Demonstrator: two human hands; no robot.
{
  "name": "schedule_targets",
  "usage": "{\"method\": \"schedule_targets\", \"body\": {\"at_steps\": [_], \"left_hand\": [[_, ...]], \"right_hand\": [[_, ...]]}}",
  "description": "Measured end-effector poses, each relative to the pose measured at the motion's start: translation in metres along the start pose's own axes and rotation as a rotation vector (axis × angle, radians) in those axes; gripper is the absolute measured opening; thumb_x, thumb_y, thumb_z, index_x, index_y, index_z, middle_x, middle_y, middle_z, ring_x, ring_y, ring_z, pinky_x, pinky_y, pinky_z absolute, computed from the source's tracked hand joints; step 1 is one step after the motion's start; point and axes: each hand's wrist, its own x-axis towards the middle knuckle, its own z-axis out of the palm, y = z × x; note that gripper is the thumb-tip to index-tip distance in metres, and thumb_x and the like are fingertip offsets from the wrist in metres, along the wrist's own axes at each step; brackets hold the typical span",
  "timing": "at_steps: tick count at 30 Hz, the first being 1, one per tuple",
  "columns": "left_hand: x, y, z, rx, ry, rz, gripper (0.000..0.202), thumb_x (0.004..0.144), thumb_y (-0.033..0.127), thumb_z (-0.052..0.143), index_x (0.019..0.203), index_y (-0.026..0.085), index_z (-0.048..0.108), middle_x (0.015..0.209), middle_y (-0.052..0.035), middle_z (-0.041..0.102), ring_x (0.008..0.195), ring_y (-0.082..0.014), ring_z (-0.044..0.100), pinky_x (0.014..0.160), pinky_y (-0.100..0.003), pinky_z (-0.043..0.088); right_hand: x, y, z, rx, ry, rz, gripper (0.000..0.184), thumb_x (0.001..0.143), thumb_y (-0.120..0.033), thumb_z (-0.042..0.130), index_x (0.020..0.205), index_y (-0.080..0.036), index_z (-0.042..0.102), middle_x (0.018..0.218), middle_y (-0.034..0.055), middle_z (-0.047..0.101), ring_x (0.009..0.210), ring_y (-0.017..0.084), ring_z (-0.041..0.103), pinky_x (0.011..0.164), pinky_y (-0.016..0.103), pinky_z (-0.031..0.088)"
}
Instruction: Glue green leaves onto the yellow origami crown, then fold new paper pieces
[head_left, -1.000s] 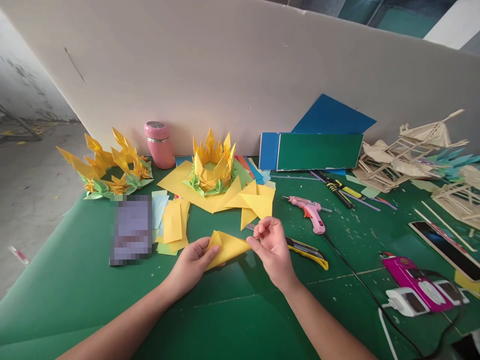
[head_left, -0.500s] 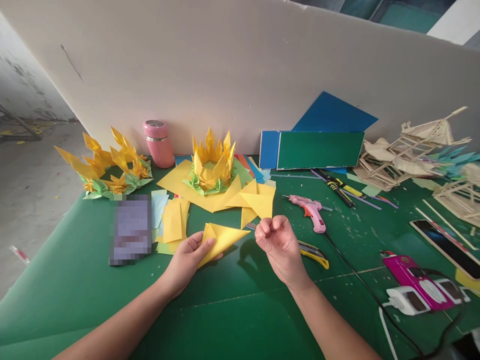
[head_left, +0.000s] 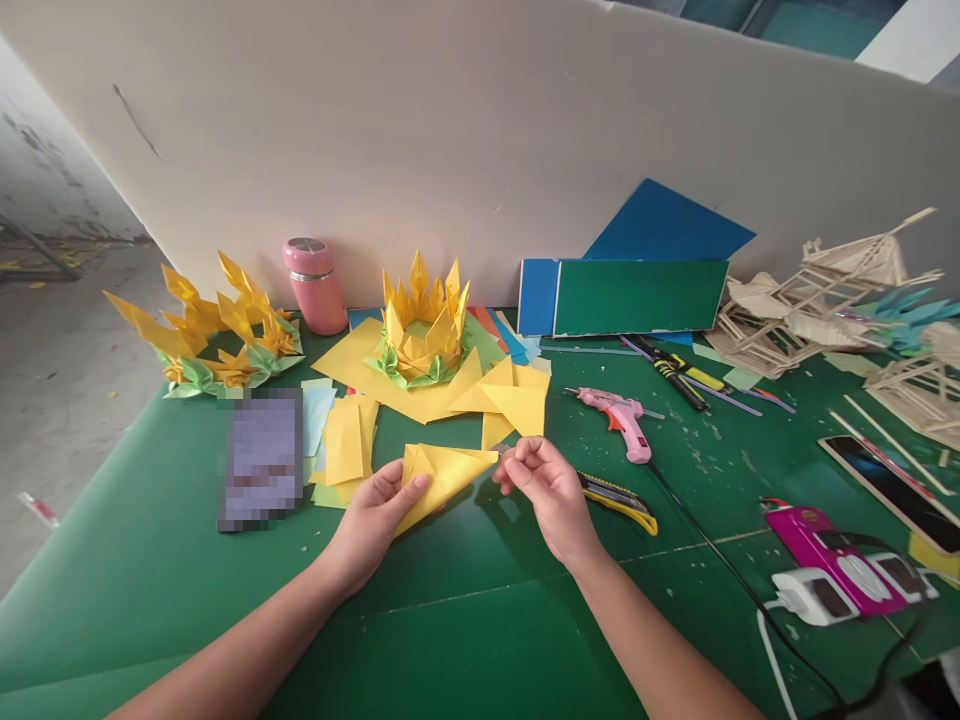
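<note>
My left hand (head_left: 382,508) grips a folded sheet of yellow paper (head_left: 444,482), its thumb on top and its fingers partly hidden beneath. The paper is folded into layers, and its pointed end faces right. Just beyond that point is my right hand (head_left: 546,492), its fingers loosely curled and nothing visible in them. It looks slightly apart from the paper's tip. Close to the right hand lies a yellow-and-black utility knife (head_left: 622,502), its handle partly behind the hand. More yellow paper pieces (head_left: 517,400) lie behind the hands.
Two yellow paper crowns (head_left: 424,345) (head_left: 202,335) stand towards the back, near a pink flask (head_left: 316,290). A pink glue gun (head_left: 619,420) with a black cord lies right of centre. Further right are a phone (head_left: 892,490), a magenta power strip (head_left: 840,560) and wooden stick models (head_left: 802,315).
My right hand has lowered and turned inward, bringing its fingertips close to the paper's pointed end. My left hand keeps its hold on the folded paper almost unmoved.
</note>
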Motion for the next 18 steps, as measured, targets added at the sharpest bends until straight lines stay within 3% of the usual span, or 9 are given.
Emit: {"method": "schedule_targets", "body": {"at_steps": [3, 8, 11, 13, 18], "left_hand": [[-0.001, -0.003, 0.001, 0.0, 0.033, 0.048, 0.035, 0.067, 0.046, 0.076, 0.087, 0.018, 0.07, 0.085, -0.0033, 0.074, 0.077, -0.0205, 0.067, 0.075, -0.029, 0.053], [-0.005, -0.006, 0.008, -0.009, 0.027, 0.067, 0.04, 0.064, 0.047, 0.078, 0.09, 0.019, 0.069, 0.09, -0.0048, 0.074, 0.089, -0.024, 0.067, 0.081, -0.033, 0.052], [-0.006, -0.008, 0.011, -0.004, 0.038, 0.058, 0.039, 0.059, 0.045, 0.081, 0.084, 0.019, 0.066, 0.086, -0.0039, 0.072, 0.086, -0.0223, 0.067, 0.081, -0.033, 0.053], [-0.006, -0.01, 0.012, 0.014, 0.062, 0.076, 0.039, 0.056, 0.044, 0.083, 0.08, 0.019, 0.064, 0.081, -0.0023, 0.071, 0.08, -0.0197, 0.066, 0.077, -0.032, 0.054], [-0.005, -0.011, 0.012, 0.072, 0.096, 0.132, 0.038, 0.051, 0.047, 0.083, 0.067, 0.019, 0.063, 0.067, 0.0007, 0.066, 0.066, -0.0152, 0.062, 0.065, -0.027, 0.054]], "right_hand": [[0.0, 0.002, 0.001, -0.024, 0.025, 0.09, 0.031, 0.075, -0.045, 0.07, 0.089, -0.022, 0.054, 0.064, -0.0029, 0.061, 0.056, 0.012, 0.055, 0.054, 0.024, 0.047], [-0.009, 0.001, 0.015, 0.073, -0.273, 0.286, 0.05, 0.061, -0.04, 0.082, 0.103, -0.023, 0.064, 0.102, 0.0042, 0.07, 0.101, 0.023, 0.064, 0.087, 0.036, 0.053], [-0.013, 0.003, 0.023, 0.104, -0.219, 0.338, 0.047, 0.061, -0.045, 0.082, 0.1, -0.023, 0.068, 0.109, 0.005, 0.071, 0.107, 0.027, 0.063, 0.096, 0.042, 0.05], [-0.014, 0.004, 0.025, 0.073, -0.16, 0.34, 0.044, 0.062, -0.047, 0.08, 0.097, -0.021, 0.07, 0.106, 0.0058, 0.073, 0.104, 0.028, 0.065, 0.095, 0.045, 0.051], [-0.013, 0.005, 0.022, -0.022, -0.181, 0.35, 0.043, 0.062, -0.049, 0.08, 0.091, -0.019, 0.073, 0.1, 0.0076, 0.074, 0.1, 0.03, 0.067, 0.091, 0.046, 0.053]]}}
